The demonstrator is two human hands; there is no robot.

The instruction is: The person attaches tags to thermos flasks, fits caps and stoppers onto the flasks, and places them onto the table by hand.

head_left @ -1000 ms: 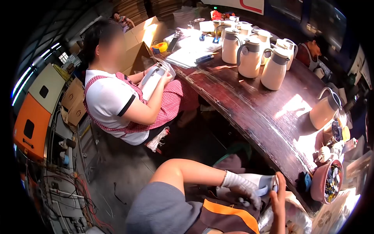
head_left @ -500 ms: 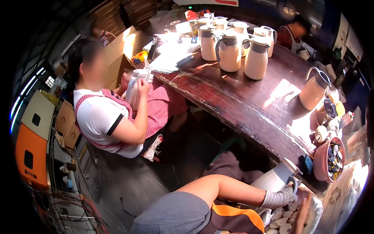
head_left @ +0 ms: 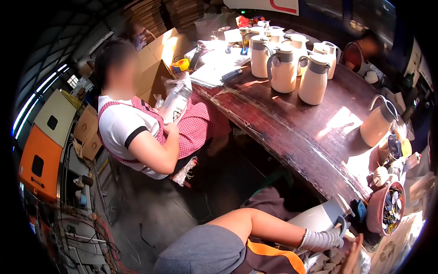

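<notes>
A white and grey vacuum jug lies tilted beside the table's near corner. My left hand, below a grey striped cuff, is closed at the jug's grey handle. My right hand is close by at the lower right, its fingers stretched out and partly blurred. I cannot tell whether it touches the jug. Beneath the hands, several pale rounded pieces lie in a plastic-lined container, partly hidden by my arm.
Several jugs stand on the dark wooden table, with a single jug at its right. A pink basin of small parts is near the corner. A seated co-worker holds a plastic-wrapped jug; another person is behind.
The view has shifted, moving the table scene right and down. My left hand stays at the jug's handle; my right hand is slightly lower left. The co-worker's wrapped jug shows more fully now.
</notes>
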